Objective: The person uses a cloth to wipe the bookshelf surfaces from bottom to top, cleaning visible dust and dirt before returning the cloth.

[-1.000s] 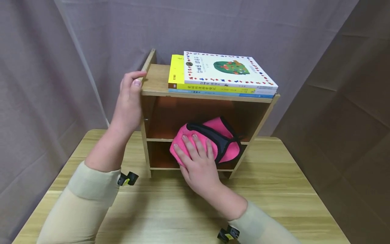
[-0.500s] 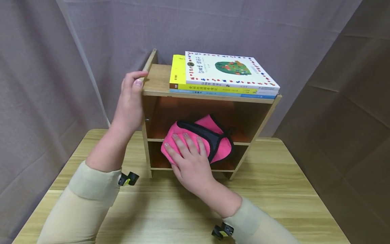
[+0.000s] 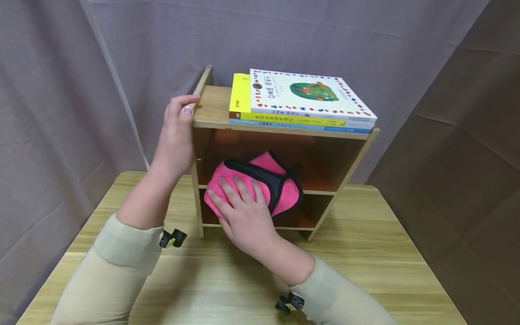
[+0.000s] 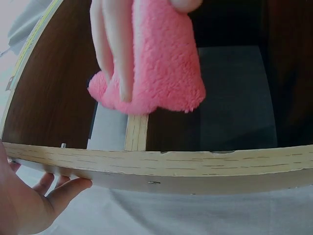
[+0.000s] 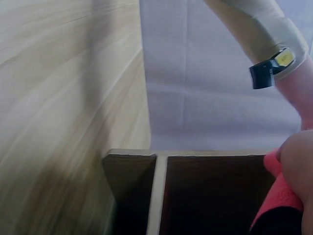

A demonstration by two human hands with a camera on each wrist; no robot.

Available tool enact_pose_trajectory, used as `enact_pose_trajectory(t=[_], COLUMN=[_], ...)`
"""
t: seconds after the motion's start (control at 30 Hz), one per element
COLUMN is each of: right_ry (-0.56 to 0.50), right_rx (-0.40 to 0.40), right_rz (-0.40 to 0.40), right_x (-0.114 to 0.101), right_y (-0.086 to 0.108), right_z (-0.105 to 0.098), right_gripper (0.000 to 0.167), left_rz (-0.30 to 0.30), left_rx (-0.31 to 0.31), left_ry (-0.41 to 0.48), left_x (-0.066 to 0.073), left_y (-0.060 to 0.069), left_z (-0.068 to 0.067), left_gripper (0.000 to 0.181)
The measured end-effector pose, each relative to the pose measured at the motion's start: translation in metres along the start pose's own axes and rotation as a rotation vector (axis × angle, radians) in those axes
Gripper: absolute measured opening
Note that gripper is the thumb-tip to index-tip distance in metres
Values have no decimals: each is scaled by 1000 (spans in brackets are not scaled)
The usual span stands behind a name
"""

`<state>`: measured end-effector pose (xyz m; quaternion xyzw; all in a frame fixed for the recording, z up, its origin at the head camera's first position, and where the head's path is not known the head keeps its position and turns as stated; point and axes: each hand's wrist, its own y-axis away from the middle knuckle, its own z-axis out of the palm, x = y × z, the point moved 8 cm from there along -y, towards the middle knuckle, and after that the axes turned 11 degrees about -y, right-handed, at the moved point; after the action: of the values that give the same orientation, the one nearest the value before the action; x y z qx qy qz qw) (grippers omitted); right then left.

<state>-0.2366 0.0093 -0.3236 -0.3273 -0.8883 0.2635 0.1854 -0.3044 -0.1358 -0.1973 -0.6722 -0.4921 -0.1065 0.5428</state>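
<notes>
At the bookcase, right-hand fingers press on a pink cloth.

1. Cloth: hot pink, black trim.
2. Top book: white, red-and-blue motif border, green picture.
3. Middle book: yellow; bottom book: blue.
4. Shelf: light wood edges, reddish-brown interior.
5. Counter: pale yellow woodgrain.
6. Curtain: plain greyish-purple.

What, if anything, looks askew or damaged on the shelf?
The white book sits off-centre on the yellow book, baring its left strip. The shelf edge has small dark marks, possibly chips.
</notes>
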Motion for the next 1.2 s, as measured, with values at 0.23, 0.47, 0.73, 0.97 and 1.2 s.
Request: enact_pose_trajectory(t=[0.23,0.47,0.73,0.97,1.2], right_ry=[-40,-39,-127,-237,-181], right_rx=[-72,-82,-206,-201,-120], right_rz=[-35,-76,-79,71,269], right_x=[-4,-8,1,25,53], right_y=[-12,-20,-26,-36,-38], right_z=[-1,-2,-9,-23,-26], right_gripper=[54,52,56,47,45], left_rz=[-6,-6,2,8,-5], left_rx=[0,2,0,6,3], left_ry=[-5,6,-2,11,14], left_x=[0,-1,0,0,-1], left_y=[0,-1,0,-1,-2], left_z=[0,0,0,0,0], left_gripper=[49,47,48,46,45])
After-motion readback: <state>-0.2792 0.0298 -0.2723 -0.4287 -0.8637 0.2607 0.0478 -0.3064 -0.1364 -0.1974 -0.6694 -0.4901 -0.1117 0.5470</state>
